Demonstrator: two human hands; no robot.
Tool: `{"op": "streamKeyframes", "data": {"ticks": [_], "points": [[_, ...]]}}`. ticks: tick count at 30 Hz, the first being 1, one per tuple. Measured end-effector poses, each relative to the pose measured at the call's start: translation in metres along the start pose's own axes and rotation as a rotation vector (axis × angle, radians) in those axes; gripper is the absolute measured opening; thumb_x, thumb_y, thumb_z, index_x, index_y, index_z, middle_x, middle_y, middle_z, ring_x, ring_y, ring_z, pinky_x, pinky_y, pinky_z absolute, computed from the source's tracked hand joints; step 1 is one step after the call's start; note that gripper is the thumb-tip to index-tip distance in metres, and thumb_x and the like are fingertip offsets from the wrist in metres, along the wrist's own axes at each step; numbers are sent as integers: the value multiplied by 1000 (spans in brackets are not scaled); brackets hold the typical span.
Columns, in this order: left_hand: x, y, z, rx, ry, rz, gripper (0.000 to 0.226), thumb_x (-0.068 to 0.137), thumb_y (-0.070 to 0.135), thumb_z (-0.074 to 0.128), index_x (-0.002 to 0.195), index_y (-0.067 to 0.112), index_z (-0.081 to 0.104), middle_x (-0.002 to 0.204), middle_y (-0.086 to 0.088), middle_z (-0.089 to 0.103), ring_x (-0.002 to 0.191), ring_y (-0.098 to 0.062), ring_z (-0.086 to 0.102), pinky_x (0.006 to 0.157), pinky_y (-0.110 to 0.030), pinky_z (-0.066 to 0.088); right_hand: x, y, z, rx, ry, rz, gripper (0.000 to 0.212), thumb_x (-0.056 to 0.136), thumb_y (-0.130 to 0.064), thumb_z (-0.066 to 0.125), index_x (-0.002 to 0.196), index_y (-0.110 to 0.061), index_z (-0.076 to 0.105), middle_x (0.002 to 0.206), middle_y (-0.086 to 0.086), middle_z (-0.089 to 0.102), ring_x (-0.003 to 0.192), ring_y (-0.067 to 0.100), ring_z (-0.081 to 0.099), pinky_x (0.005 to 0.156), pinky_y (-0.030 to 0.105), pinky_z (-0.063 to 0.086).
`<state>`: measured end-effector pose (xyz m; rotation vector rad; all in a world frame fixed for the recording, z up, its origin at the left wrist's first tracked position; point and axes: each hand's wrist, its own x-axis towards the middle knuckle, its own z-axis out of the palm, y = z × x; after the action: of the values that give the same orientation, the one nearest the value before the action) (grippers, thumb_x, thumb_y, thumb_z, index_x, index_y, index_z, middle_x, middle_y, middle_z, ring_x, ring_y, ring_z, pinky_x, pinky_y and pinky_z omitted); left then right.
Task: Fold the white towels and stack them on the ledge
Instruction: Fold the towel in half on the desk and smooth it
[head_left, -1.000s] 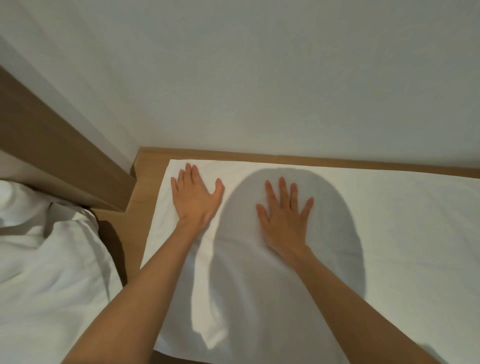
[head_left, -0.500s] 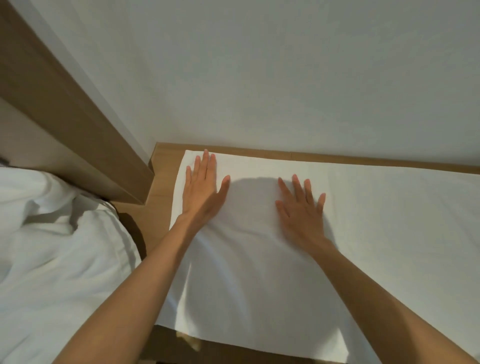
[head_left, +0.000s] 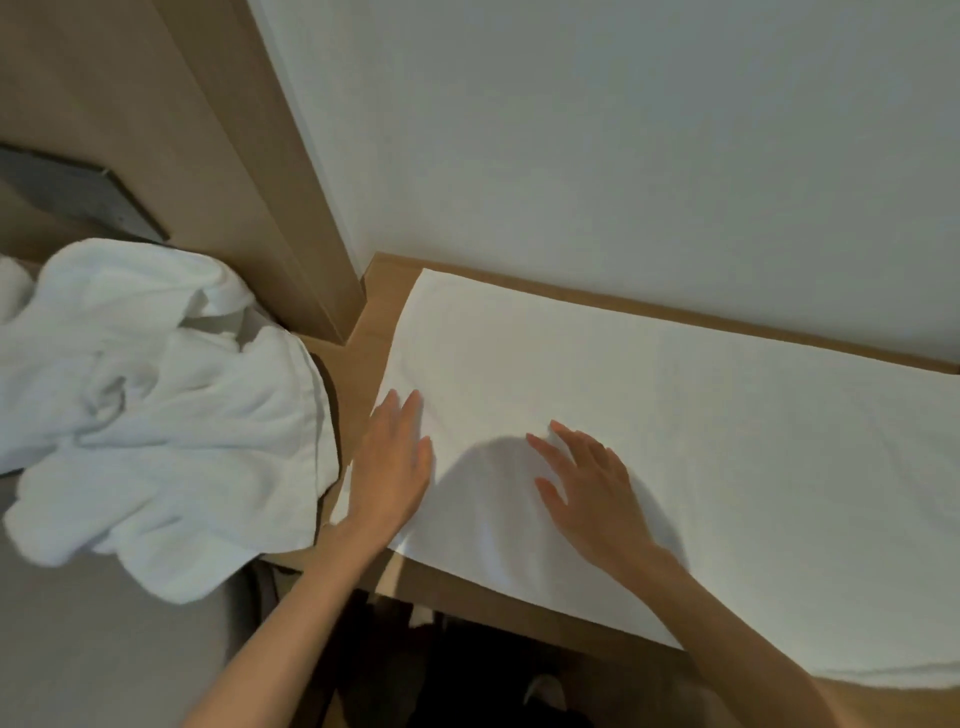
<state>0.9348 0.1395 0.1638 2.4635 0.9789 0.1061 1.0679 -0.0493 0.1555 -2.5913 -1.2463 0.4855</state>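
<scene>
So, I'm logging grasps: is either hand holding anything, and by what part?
Nothing is held. The left hand lies flat at the left edge of the white towel; the right hand lies open beside it.

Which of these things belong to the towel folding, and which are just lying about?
Belong: spread towel, crumpled towels, wooden ledge, left hand, right hand.
Lying about: white wall, wooden panel, grey block.
</scene>
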Motion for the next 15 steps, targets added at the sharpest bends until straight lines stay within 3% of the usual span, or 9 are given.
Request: {"op": "streamKeyframes", "data": {"ticks": [4, 8, 11, 15], "points": [[-47, -17, 19, 173, -30, -154, 57, 101, 30, 34, 152, 18, 12, 157, -14, 12, 144, -30, 16, 115, -44, 22, -25, 4, 15, -57, -104, -43, 50, 99, -37, 38, 147, -39, 24, 158, -5, 16, 143, 20, 17, 116, 41, 17], [-72, -17, 26, 222, 63, -377, 63, 97, 43, 40, 150, 19, 17, 154, -12, 21, 136, -36, 25, 106, -49, 27, -35, 7, 20, -211, -128, -37, 54, 94, -40, 40, 146, -44, 24, 156, -7, 18, 133, 22, 29, 99, 38, 34], [-77, -19, 27, 27, 152, -459, 67, 92, 41, 54, 146, 12, 26, 143, -20, 31, 125, -38, 31, 103, -47, 27, -40, 9, 20, -272, -82, -68, 55, 92, -44, 42, 145, -45, 27, 155, -7, 23, 126, 22, 37, 89, 32, 36], [-71, -18, 26, -343, 210, -626, 66, 86, 28, 67, 138, 4, 35, 138, -20, 42, 127, -37, 36, 104, -41, 29, -37, 13, 18, -217, -125, -99, 55, 95, -44, 42, 147, -41, 25, 156, -6, 21, 130, 22, 30, 95, 32, 35]]}}
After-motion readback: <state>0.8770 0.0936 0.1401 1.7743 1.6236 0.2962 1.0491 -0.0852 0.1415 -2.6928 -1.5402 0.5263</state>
